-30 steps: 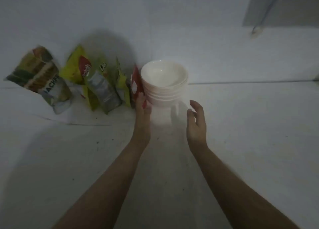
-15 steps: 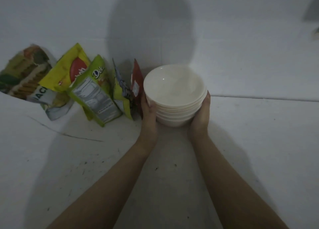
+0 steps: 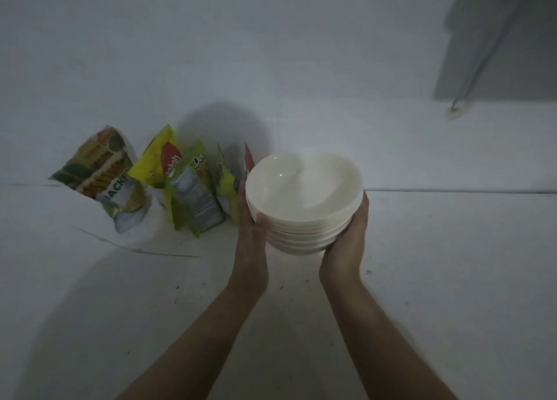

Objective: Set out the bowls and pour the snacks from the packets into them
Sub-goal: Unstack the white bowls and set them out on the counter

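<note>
A stack of several white bowls [image 3: 304, 195] is held up off the white floor between both my hands. My left hand [image 3: 251, 216] grips its left side, thumb over the rims. My right hand [image 3: 349, 234] cups the right side and bottom. Snack packets lean against the wall to the left: a cracker packet [image 3: 102, 173], a yellow packet with a red patch [image 3: 159, 164], a green packet [image 3: 196, 195], another green one [image 3: 226, 188], and a red one [image 3: 247, 155] mostly hidden behind my left hand.
The white floor [image 3: 437, 264] stretches open to the right and toward me. A white wall [image 3: 301, 83] rises behind. A grey panel [image 3: 497, 38] with a cable hangs at the upper right.
My hands reached the bowl stack, took it from both sides, and have lifted it off the floor and drawn it slightly away from the packets.
</note>
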Demonstrator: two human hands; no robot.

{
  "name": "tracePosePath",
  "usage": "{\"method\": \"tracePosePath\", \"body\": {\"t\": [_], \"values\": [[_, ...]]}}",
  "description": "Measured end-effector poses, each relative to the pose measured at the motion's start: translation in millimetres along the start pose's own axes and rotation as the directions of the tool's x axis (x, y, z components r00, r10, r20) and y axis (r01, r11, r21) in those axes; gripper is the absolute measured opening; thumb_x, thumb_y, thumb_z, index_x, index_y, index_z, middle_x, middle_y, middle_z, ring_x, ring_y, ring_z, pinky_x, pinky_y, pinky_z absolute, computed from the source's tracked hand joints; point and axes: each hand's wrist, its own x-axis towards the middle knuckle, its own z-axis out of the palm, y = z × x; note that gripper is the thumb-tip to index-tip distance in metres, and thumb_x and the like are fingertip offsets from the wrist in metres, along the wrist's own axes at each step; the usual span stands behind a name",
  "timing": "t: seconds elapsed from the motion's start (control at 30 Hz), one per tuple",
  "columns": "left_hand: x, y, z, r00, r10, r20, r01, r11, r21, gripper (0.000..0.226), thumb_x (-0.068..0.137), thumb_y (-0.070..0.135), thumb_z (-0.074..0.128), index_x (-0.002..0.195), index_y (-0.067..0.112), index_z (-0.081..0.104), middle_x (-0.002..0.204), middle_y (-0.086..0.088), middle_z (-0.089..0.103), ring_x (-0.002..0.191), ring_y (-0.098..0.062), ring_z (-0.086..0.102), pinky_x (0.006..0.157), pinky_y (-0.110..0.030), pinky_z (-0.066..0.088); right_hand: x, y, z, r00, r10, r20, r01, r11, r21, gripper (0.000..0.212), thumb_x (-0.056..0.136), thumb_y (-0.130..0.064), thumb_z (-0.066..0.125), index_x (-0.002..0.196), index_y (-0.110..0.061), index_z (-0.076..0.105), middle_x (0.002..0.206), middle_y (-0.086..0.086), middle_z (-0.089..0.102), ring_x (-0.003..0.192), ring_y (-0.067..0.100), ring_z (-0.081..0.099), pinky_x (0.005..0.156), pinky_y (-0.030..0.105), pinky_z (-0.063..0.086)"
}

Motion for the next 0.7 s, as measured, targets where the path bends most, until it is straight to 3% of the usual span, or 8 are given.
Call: {"method": "tracePosePath", "body": {"t": [0.1, 0.17, 0.27, 0.37, 0.5, 0.63, 0.7], "values": [[-18, 30, -20, 0.996, 0.089, -0.02, -0.09, 0.994, -0.058, 0.077, 0.079, 0.08, 0.043, 0.143, 0.04, 0.028, 0.144, 0.024, 0.043, 0.133, 0.004, 0.039, 0.108, -0.019, 0.036, -37, -20, 15, 0.999, -0.011, 0.035, 0.011, 1.0, 0.0, 0.045, 0.101, -0.052, 0.034, 0.133, -0.032, 0.057, 0.134, -0.004, 0.062, 0.127, 0.017, 0.055, 0.112, 0.051, 0.04], [-28, 49, -38, 0.992, 0.105, -0.065, -0.11, 0.991, -0.082, 0.082, 0.076, 0.082, 0.045, 0.142, 0.035, 0.03, 0.141, 0.025, 0.044, 0.129, 0.01, 0.041, 0.107, -0.02, 0.037, -66, -31, 28, 0.999, 0.0, 0.042, 0.0, 1.0, 0.013, 0.041, 0.103, -0.048, 0.034, 0.132, -0.032, 0.058, 0.132, -0.004, 0.063, 0.126, 0.016, 0.057, 0.111, 0.051, 0.041], [-48, 73, -77, 0.987, 0.162, -0.026, -0.163, 0.981, -0.108, 0.074, 0.081, 0.077, 0.044, 0.144, 0.042, 0.026, 0.142, 0.033, 0.041, 0.134, 0.006, 0.038, 0.105, -0.016, 0.035, -112, -41, 51, 0.997, -0.037, 0.067, 0.037, 0.999, 0.002, 0.04, 0.104, -0.047, 0.033, 0.133, -0.034, 0.056, 0.133, -0.006, 0.063, 0.127, 0.015, 0.056, 0.112, 0.05, 0.041], [-60, 93, -120, 0.989, 0.146, -0.026, -0.149, 0.974, -0.174, 0.078, 0.074, 0.081, 0.051, 0.14, 0.047, 0.028, 0.141, 0.032, 0.043, 0.133, 0.005, 0.04, 0.108, -0.021, 0.038, -155, -41, 78, 0.996, -0.042, 0.082, 0.044, 0.999, -0.019, 0.043, 0.099, -0.054, 0.036, 0.134, -0.038, 0.055, 0.135, -0.01, 0.061, 0.129, 0.013, 0.054, 0.113, 0.049, 0.039], [-77, 117, -194, 0.991, 0.131, -0.009, -0.131, 0.979, -0.157, 0.08, 0.063, 0.088, 0.052, 0.132, 0.053, 0.03, 0.123, 0.047, 0.048, 0.117, 0.019, 0.046, 0.092, -0.007, 0.042, -221, -30, 120, 0.989, -0.093, 0.113, 0.094, 0.995, -0.012, 0.043, 0.101, -0.051, 0.034, 0.137, -0.037, 0.053, 0.137, -0.01, 0.059, 0.13, 0.011, 0.053, 0.114, 0.048, 0.038], [-100, 128, -270, 0.992, 0.129, 0.005, -0.128, 0.985, -0.12, 0.078, 0.064, 0.089, 0.049, 0.132, 0.056, 0.031, 0.138, 0.033, 0.044, 0.128, 0.008, 0.043, 0.104, -0.021, 0.039, -285, -10, 159, 0.983, -0.102, 0.152, 0.106, 0.994, -0.02, 0.042, 0.106, -0.045, 0.027, 0.142, -0.037, 0.048, 0.141, -0.009, 0.056, 0.134, 0.015, 0.05, 0.115, 0.05, 0.037], [-111, 131, -305, 0.993, 0.121, 0.01, -0.119, 0.986, -0.116, 0.077, 0.065, 0.088, 0.049, 0.132, 0.055, 0.03, 0.137, 0.036, 0.043, 0.128, 0.008, 0.042, 0.104, -0.018, 0.039, -312, 0, 177, 0.986, -0.056, 0.155, 0.057, 0.998, -0.002, 0.042, 0.106, -0.045, 0.027, 0.141, -0.037, 0.049, 0.138, -0.008, 0.059, 0.131, 0.016, 0.052, 0.114, 0.05, 0.039]]}}
